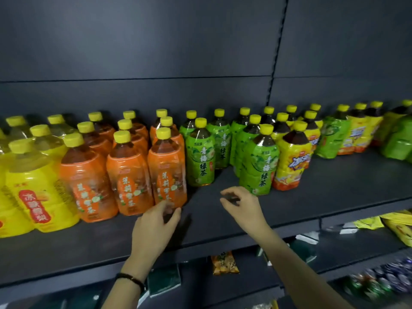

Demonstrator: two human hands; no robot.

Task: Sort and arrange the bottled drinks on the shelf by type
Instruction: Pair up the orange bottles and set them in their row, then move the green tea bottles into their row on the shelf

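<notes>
Bottled drinks with yellow caps stand in rows on a dark shelf (pixel 223 221). Yellow-label bottles (pixel 35 192) fill the left, orange-label bottles (pixel 129 179) come after them, then green-label bottles (pixel 200 159) in the middle. A yellow-and-orange iced tea bottle (pixel 292 161) stands right of the front green bottle (pixel 258 166). My left hand (pixel 156 226) touches the base of the rightmost front orange bottle (pixel 167 172), fingers apart. My right hand (pixel 240 206) hovers over the bare shelf just before the front green bottle, fingers loosely curled and holding nothing.
More green and yellow bottles (pixel 347 134) stand mixed at the far right. Below the shelf lie snack packets (pixel 225 263), dark green boxes (pixel 163 279) and yellow bags (pixel 396 226). A dark back panel rises behind the bottles.
</notes>
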